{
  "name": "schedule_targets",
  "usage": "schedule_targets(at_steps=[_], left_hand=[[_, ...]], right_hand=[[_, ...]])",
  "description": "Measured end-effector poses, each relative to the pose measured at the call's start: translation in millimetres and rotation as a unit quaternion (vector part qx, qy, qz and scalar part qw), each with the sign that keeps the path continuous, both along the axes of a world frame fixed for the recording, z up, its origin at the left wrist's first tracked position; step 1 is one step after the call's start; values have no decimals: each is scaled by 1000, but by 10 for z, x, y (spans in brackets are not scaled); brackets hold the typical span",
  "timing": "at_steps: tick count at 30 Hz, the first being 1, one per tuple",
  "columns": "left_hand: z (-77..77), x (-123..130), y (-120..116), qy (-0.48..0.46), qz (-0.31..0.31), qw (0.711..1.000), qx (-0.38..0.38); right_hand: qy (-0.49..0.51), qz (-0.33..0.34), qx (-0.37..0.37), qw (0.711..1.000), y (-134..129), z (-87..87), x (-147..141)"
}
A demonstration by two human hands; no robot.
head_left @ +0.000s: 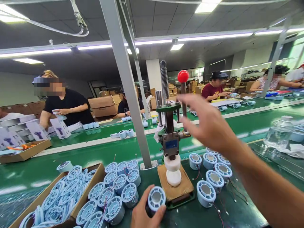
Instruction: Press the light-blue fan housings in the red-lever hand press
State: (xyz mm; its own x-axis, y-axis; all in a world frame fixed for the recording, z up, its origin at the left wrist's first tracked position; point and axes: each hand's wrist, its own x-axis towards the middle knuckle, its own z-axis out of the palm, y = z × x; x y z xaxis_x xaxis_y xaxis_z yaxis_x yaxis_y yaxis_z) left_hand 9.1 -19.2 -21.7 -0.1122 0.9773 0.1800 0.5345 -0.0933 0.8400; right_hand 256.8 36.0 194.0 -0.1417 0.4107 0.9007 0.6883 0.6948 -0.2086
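My left hand (148, 210) grips a light blue round motor housing (156, 199) with a grey disc at its centre, just in front of the hand press. My right hand (201, 118) is raised beside the press lever (183, 104), slightly blurred, with thumb and fingers apart; whether it touches the lever I cannot tell. A red ball (183, 76) tops that lever. On the press (170, 142), a white upper block (172, 162) sits just above a white round seat (173, 178) on a brown board (186, 186).
Left of the press stand several blue housings (120, 182), beside a cardboard box (79, 207) of blue rings (68, 190). More housings with grey discs and wires (206, 193) stand to its right. A grey post (128, 85) rises behind. People sit across the green conveyor (99, 155).
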Motion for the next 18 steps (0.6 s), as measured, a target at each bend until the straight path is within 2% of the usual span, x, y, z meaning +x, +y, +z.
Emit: schedule_targets(at_steps=[2, 3, 5, 7, 9, 14, 18], left_hand=[[277, 84, 208, -9, -22, 1000, 4], [383, 136, 300, -17, -34, 999, 6], [517, 239, 447, -33, -51, 998, 15], [554, 321, 547, -46, -56, 997, 23], [523, 389, 611, -64, -69, 995, 25], [353, 597, 729, -160, -117, 980, 19], [251, 683, 809, -184, -143, 972, 22]], right_hand=[[70, -52, 58, 995, 408, 592, 92], [100, -50, 50, 992, 607, 787, 107], [142, -16, 12, 990, 938, 982, 94], [155, 16, -13, 988, 1138, 995, 54], [159, 18, -4, 987, 1216, 938, 22], [165, 13, 20, 986, 1207, 901, 30], [173, 39, 5, 984, 1190, 924, 43]])
